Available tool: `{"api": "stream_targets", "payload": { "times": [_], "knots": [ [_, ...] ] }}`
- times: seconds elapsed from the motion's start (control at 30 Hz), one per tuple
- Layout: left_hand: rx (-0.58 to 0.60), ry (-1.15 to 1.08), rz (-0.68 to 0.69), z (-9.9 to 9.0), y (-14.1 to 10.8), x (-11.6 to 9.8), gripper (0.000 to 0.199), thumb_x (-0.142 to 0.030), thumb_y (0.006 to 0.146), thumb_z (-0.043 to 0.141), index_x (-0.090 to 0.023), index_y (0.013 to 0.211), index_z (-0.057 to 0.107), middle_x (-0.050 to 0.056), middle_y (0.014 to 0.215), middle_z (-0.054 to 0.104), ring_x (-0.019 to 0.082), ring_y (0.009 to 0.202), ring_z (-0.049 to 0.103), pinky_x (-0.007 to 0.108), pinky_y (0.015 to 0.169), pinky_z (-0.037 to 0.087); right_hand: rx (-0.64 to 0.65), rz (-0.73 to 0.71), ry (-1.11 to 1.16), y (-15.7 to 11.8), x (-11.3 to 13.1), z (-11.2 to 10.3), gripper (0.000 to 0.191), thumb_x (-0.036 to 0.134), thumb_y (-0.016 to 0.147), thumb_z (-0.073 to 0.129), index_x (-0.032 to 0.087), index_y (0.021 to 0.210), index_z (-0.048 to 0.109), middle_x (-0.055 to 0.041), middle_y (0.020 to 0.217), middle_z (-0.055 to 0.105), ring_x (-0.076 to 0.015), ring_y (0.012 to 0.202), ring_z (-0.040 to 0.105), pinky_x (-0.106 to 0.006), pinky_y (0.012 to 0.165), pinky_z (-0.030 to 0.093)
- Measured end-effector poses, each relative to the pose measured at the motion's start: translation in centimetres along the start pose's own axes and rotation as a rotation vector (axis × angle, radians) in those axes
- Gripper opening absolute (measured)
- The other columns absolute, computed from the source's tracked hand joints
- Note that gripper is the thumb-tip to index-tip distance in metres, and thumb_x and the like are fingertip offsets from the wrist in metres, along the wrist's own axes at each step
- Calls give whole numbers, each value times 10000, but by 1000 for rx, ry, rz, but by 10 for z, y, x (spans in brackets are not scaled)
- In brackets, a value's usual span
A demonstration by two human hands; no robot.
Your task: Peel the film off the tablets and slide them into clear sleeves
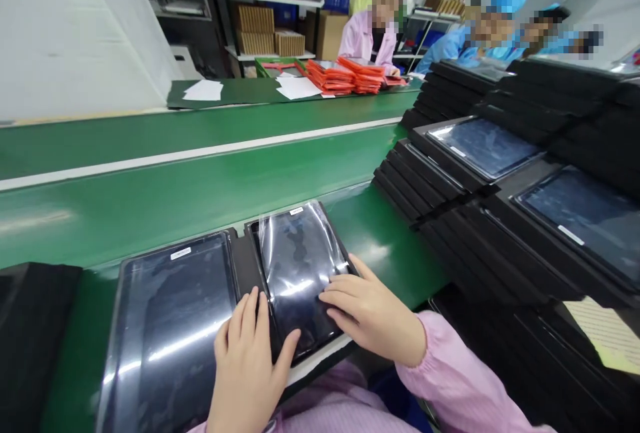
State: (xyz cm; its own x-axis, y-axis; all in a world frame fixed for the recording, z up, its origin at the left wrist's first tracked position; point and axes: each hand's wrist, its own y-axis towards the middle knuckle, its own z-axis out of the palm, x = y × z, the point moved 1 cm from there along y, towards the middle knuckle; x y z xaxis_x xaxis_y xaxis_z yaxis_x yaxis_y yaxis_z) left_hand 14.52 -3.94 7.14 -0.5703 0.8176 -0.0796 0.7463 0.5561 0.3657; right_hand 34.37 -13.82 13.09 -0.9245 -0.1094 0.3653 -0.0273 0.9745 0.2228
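Observation:
A black foam tray [246, 265] in front of me has two recesses. In its right one lies a dark, glossy tablet screen [305, 286] under loose, wrinkled clear film, with a small white label at its top. Another such screen [173, 326] fills the left recess. My left hand [253, 356] lies with its fingers apart over the strip between the two screens, thumb at the lower edge of the right one. My right hand [377, 316] rests on that screen's right side, fingers stretched across the film; it holds nothing I can see.
Black trays [460, 200] with more screens are stacked high on my right, a yellow note [605, 336] lower down. Another black block [35, 326] stands at left. Beyond the green conveyor [210, 183] are orange-edged stacks [345, 76], papers [299, 86] and several people.

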Motion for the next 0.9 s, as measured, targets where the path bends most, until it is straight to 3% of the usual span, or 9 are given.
{"api": "stream_targets", "payload": {
  "times": [0.13, 0.27, 0.4, 0.53, 0.63, 0.73, 0.8, 0.83, 0.9],
  "knots": [
    [-19, -23, -1, 11, -2, -2, 562, -393, 977, 396, 43, 1308, 527, 252, 1352, 599, 348, 1267, 515, 477, 982, 360, -97, 234, -185, -22, -6, 16, 303, 136, 935, 505, 142, 1216, 616, -146, 1158, 704, -278, 1071, 687, -659, 1069, 422],
    [5, -102, -38, 38, -13, 7, 597, -426, 960, 437, 9, 1366, 485, 238, 1431, 539, 351, 1326, 489, 510, 1007, 392, -233, 244, -330, -33, -10, 37, 318, 170, 973, 459, 83, 1236, 615, -208, 1188, 691, -294, 1114, 683, -589, 1023, 517],
    [60, -422, -256, 55, -15, 6, 662, -514, 911, 486, -43, 1377, 493, 237, 1489, 473, 394, 1391, 417, 585, 1072, 377, -283, 208, -366, -38, -11, 49, 335, 116, 976, 422, 116, 1220, 651, -193, 1225, 690, -290, 1135, 683, -577, 1010, 535],
    [32, -1056, -617, 34, 2, -18, 680, -487, 901, 518, -159, 1474, 357, 164, 1568, 385, 305, 1450, 358, 488, 1165, 333, -318, 211, -234, -44, -16, 48, 417, 84, 966, 381, 185, 1285, 630, -148, 1295, 671, -275, 1182, 662, -583, 1032, 513],
    [136, -1603, -743, 9, 21, -36, 850, -466, 874, 574, -224, 1557, 129, 129, 1454, 547, 262, 1315, 545, 410, 1106, 418, -347, 302, -63, -45, -21, 45, 395, 174, 973, 424, 233, 1307, 626, -120, 1311, 665, -272, 1206, 646, -579, 1089, 460],
    [143, -1818, -800, -12, 31, -35, 913, -448, 820, 657, -235, 1562, 171, 101, 1305, 671, 257, 1229, 613, 371, 1072, 442, -407, 450, 143, -41, -25, 42, 390, 324, 947, 517, 242, 1312, 629, -119, 1361, 628, -303, 1279, 586, -544, 1115, 445],
    [121, -1886, -834, -22, 29, -26, 923, -427, 794, 696, -225, 1558, 219, 109, 1258, 698, 264, 1205, 627, 365, 1043, 461, -452, 583, 337, -33, -25, 37, 517, 430, 902, 586, 224, 1376, 570, -142, 1417, 576, -327, 1287, 573, -529, 1099, 461],
    [104, -1913, -850, -27, 25, -20, 926, -418, 787, 707, -220, 1557, 232, 118, 1253, 699, 272, 1200, 629, 370, 1028, 472, -441, 635, 466, -27, -23, 34, 605, 471, 874, 621, 211, 1412, 527, -159, 1428, 560, -334, 1269, 586, -523, 1084, 474],
    [50, -1945, -884, -36, 13, -6, 929, -408, 772, 724, -227, 1554, 255, 128, 1297, 674, 292, 1223, 613, 386, 1011, 486, -285, 681, 785, -11, -13, 27, 711, 518, 830, 674, 183, 1431, 494, -183, 1393, 585, -336, 1207, 627, -506, 1042, 504]
  ]
}}
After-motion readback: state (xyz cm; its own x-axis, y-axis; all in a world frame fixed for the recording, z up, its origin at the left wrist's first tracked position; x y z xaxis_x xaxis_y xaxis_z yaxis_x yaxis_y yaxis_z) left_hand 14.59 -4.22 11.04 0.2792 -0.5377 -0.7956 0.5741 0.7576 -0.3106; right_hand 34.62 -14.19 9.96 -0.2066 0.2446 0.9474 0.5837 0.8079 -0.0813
